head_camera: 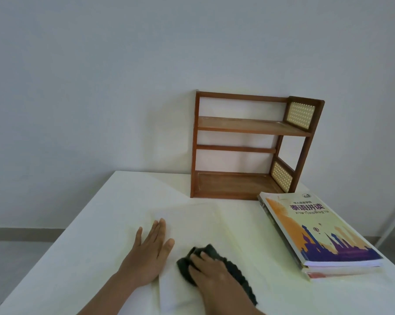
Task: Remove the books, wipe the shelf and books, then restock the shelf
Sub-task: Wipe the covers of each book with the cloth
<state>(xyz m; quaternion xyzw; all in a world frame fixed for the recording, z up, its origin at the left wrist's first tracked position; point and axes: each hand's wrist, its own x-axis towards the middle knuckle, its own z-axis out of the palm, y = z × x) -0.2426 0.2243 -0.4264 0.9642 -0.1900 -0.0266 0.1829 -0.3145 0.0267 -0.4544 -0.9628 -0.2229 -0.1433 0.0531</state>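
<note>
In the head view, the wooden shelf (251, 144) stood empty against the far wall on the white table (101, 212), both of its boards bare. To the right, near the shelf's foot, a stack of books (321, 235) lay flat, the top one showing an orange and purple cover. At the near middle, a white book (192, 223) lay flat on the table, pale enough that its edges were hard to trace. The left hand (149, 253) rested flat on its left part, fingers straight and together, holding it steady and gripping nothing. The right hand (210, 271) pressed a dark cloth (214, 264) down on the same cover, fingers curled over the bunched fabric. Judging from this, the removal was done, since nothing remained on the shelf, and the wiping of books was under way. Whether the shelf itself had been wiped could not be told, nor which books in the stack were already clean. Restocking was wholly left to do.
</note>
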